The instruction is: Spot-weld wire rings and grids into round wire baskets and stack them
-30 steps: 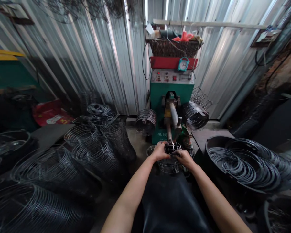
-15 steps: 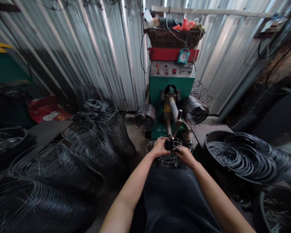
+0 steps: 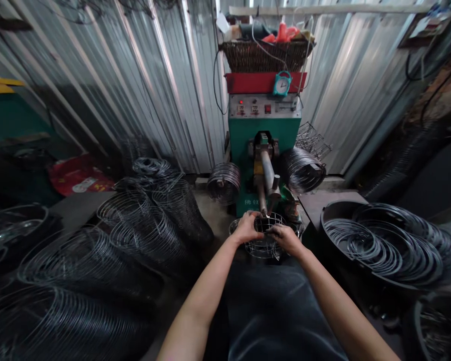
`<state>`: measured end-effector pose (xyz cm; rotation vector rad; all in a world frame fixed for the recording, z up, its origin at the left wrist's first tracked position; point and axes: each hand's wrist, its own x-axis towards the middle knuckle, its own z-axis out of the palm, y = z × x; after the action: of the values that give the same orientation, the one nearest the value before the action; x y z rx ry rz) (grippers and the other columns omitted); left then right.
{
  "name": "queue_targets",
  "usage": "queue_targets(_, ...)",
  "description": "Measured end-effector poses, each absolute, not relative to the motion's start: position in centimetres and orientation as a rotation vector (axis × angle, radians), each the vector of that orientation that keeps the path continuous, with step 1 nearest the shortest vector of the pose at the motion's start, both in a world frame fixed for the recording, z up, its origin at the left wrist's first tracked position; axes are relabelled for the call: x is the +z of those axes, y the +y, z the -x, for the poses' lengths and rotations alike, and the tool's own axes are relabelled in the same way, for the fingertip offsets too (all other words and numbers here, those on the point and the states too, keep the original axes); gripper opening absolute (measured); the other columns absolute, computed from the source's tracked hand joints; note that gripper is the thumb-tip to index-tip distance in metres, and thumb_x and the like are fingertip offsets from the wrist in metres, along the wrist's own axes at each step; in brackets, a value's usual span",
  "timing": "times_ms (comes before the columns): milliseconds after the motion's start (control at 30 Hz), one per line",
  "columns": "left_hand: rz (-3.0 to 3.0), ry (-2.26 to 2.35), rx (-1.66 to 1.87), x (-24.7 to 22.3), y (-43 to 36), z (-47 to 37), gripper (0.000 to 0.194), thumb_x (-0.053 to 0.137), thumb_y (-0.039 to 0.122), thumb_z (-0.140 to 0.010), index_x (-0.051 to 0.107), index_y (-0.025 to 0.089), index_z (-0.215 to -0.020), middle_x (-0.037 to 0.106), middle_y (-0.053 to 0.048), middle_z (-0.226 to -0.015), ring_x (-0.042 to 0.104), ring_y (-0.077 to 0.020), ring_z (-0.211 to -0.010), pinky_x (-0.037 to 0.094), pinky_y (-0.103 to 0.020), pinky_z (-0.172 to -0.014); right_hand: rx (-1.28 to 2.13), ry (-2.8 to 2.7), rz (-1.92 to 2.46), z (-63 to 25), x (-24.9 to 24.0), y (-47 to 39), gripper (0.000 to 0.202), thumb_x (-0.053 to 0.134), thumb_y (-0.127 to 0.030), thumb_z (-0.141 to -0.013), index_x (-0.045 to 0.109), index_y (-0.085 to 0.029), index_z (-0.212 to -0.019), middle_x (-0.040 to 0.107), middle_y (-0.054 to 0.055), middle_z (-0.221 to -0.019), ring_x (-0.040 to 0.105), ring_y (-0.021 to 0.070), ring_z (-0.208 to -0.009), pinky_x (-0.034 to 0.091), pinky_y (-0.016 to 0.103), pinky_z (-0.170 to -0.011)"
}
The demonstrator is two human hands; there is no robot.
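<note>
A round wire basket [image 3: 263, 249] made of thin metal rods sits in front of me at the foot of a green spot welding machine [image 3: 244, 138]. My left hand [image 3: 248, 228] is closed on the left side of its rim. On the right side, my right hand [image 3: 283, 235] pinches the wire, its fingertips dark with grime. Just beyond both hands, the welder's electrode tip [image 3: 263, 213] comes down at the basket's far edge, with a small bright spot there. The lower part of the basket is partly hidden by my hands and the dark apron [image 3: 274, 311].
Stacks of wire rings [image 3: 146, 240] stand on the left. At right, a black tub [image 3: 325, 220] holds many wire rings, with another bin [image 3: 417, 321] below it. Wire coils [image 3: 302, 170] flank the machine. A wicker basket [image 3: 266, 56] and a teal clock [image 3: 282, 84] are above.
The view has shifted slightly. Both hands keep their hold on the wire basket, which seems turned or tilted a little between them.
</note>
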<state>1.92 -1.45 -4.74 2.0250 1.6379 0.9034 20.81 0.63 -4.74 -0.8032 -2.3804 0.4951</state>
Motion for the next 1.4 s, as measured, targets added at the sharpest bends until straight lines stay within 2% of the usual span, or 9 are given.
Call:
queue_targets(500,-1.999,1.663,0.894,-3.9,-1.7,-2.2,0.062,0.076,0.028,-0.05,0.05,0.025,-0.106,0.046,-0.002,-0.109,0.047,-0.0222,-0.106,0.04,-0.034,-0.093,0.507,-2.442,0.79,-21.0,-4.6,1.2,0.019,0.054,-0.01,-0.078,0.067,-0.021,-0.086,0.066,0.005,-0.084,0.063,0.0169,-0.079,0.049,0.027,-0.07)
queue_targets(900,-1.978,1.69,0.875,-3.8,-1.7,-2.3,0.062,0.077,0.031,-0.05,0.05,0.024,-0.105,0.047,-0.003,-0.107,0.047,-0.0209,-0.104,0.039,-0.032,-0.092,0.545,-2.452,0.781,-21.4,-5.2,1.4,0.02,0.049,-0.012,-0.081,0.065,-0.019,-0.089,0.065,0.007,-0.087,0.062,0.0174,-0.08,0.049,0.027,-0.07)
queue_targets(1167,-1.979,1.757,0.839,-2.9,-2.2,-2.9,0.061,0.077,0.029,-0.048,0.052,0.023,-0.103,0.048,-0.005,-0.11,0.045,-0.0244,-0.106,0.037,-0.036,-0.094,0.56,-2.439,0.78,-21.6,-5.0,1.0,0.019,0.048,-0.015,-0.083,0.064,-0.021,-0.091,0.065,0.006,-0.089,0.063,0.0174,-0.081,0.05,0.027,-0.069)
queue_targets(1400,-1.948,1.781,0.852,-2.9,-0.6,-2.2,0.063,0.077,0.032,-0.05,0.051,0.021,-0.106,0.049,-0.006,-0.109,0.047,-0.0242,-0.104,0.04,-0.036,-0.092,0.469,-2.45,0.847,-20.9,-5.1,2.5,0.024,0.046,-0.011,-0.081,0.064,-0.02,-0.094,0.065,0.007,-0.091,0.063,0.0188,-0.082,0.05,0.028,-0.07)
